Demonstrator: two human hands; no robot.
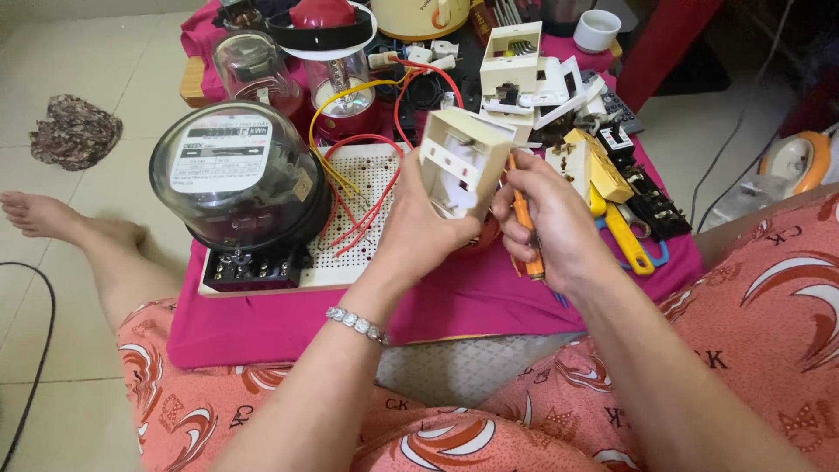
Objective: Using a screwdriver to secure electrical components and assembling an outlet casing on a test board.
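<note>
The left hand (pixel 418 229) is closed around a cream plastic switch box (pixel 463 162), holding it up by its lower edge with the open back tilted toward the camera. The right hand (pixel 552 218) is wrapped narrowly around an orange-handled screwdriver (pixel 527 229), its shaft running up toward the box's right side; the tip itself is too small to make out. Both hands sit just beside each other at the centre of the view, above a magenta cloth (pixel 472 297) spread over the low surface.

At 9 o'clock from the box stands a round electricity meter (pixel 232 170) under a clear dome, mounted on a white perforated board (pixel 371 188), with red and yellow wires (pixel 367 188) looping from the board up toward 12 o'clock. At 1 o'clock lies a heap of white switch parts (pixel 537 79). At 3 o'clock, near the right hand, lie yellow-handled pliers (pixel 625 236) and black terminal blocks (pixel 655 205). A crumpled rag (pixel 76 131) lies on the floor at 9 o'clock, well apart.

The left forearm rises from 6 o'clock, a beaded bracelet (pixel 357 324) on the wrist; the right forearm enters from 5 o'clock, wrist bent inward
</note>
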